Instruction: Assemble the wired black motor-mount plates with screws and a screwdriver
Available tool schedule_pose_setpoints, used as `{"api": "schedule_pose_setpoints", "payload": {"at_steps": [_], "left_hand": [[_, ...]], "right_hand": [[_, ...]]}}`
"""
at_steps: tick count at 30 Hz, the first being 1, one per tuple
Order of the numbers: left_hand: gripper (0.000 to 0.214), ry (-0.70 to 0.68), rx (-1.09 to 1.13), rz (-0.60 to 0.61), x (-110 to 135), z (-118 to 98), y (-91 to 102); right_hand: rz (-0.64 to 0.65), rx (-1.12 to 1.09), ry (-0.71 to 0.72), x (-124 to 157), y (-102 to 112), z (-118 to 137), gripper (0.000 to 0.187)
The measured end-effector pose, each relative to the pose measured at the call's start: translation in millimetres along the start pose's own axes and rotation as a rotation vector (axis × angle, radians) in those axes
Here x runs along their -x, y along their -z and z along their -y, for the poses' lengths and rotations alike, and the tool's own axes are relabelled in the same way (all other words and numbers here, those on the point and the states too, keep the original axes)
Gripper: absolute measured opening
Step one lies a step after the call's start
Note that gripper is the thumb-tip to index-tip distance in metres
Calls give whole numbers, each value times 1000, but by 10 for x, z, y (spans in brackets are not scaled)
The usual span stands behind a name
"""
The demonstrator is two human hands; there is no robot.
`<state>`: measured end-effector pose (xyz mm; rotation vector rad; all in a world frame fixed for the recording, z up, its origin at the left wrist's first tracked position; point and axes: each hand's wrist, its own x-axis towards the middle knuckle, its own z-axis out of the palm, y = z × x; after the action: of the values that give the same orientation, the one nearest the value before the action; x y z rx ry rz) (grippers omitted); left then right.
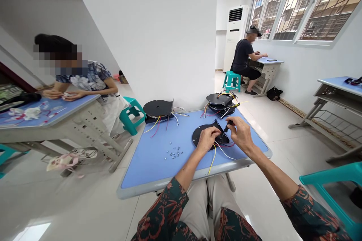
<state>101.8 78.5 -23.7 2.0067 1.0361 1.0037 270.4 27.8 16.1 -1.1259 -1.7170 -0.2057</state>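
On the blue laminate surface (158,165), the left hand (207,139) clamps a round black wired plate (195,132), its middle hidden. The right hand (240,133) pinches a small black-handled piece (228,123), hard to identify. Small silver screws (174,153) lie left of the plate.

The room is brightly lit by daylight admitted through the tall barred glass windows (294,7) at the upper right. A white patch of glare is cast on the glossy pale tiled floor (93,203), and only soft, faint shadows are seen. Strong wide-angle distortion is shown towards the frame edges, where the white plaster wall (141,26) appears steeply slanted. The left hand (207,139) and right hand (240,133) are sharply focused.
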Motion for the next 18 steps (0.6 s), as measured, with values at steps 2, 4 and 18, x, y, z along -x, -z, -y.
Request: {"api": "schedule_pose_setpoints", "payload": {"at_steps": [2, 4, 18], "left_hand": [[18, -5, -8, 3, 0, -6, 1], [17, -3, -18, 5, 1, -10, 0], [20, -29, -52, 26, 8, 3, 4]], "right_hand": [[14, 1, 1, -8, -4, 13, 26], [31, 5, 6, -19, -5, 27, 27], [91, 21, 67, -59, 33, 87, 29]]}}
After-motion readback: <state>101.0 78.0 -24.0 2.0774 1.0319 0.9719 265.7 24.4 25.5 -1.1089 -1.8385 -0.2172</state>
